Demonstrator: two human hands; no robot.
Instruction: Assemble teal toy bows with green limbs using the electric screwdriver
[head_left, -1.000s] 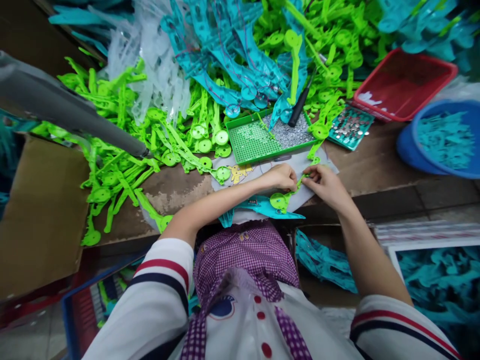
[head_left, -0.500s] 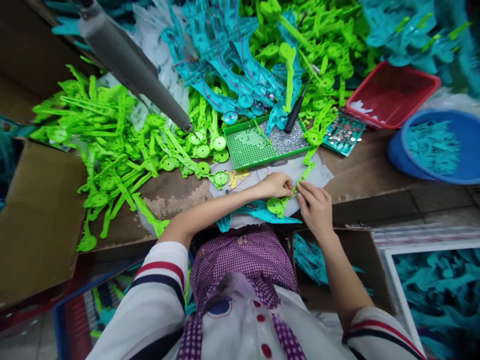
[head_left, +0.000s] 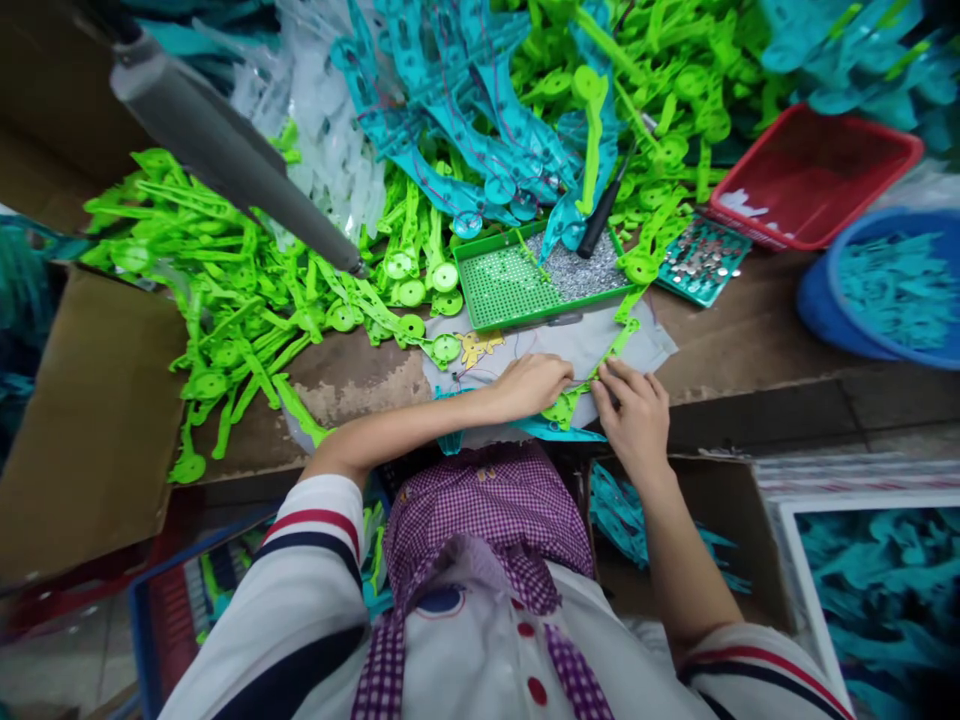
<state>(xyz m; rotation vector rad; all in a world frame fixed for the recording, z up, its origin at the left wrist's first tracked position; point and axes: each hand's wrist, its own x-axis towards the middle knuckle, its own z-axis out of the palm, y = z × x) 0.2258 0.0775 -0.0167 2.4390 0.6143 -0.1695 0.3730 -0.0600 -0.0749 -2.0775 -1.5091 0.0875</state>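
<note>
We work at a worn brown table (head_left: pixel 750 330) whose bare edge runs to the right of our hands, with a grey cloth (head_left: pixel 585 345) spread directly beneath them. Beyond the hands stands a green tray (head_left: pixel 510 285) holding small silvery pieces, and farther out lie heaped green plastic parts (head_left: pixel 247 290) and teal plastic parts (head_left: pixel 465 110). Well to the right of the hands sit a red basket (head_left: pixel 814 175) and a blue basin (head_left: pixel 885 290); a grey pole (head_left: pixel 225 155) slants in from the far left. The piece in work is a green plastic strip (head_left: pixel 611 350), long and slender, ending nearer us in a round disc; it lies on the cloth between the two hands, slanting away to the right. The left hand (head_left: pixel 532 385) is curled, its fingertips pinching the strip near the disc end. The right hand (head_left: pixel 637 410) is partly closed, palm down, its fingertips pressed on the strip just beside those of the left.
</note>
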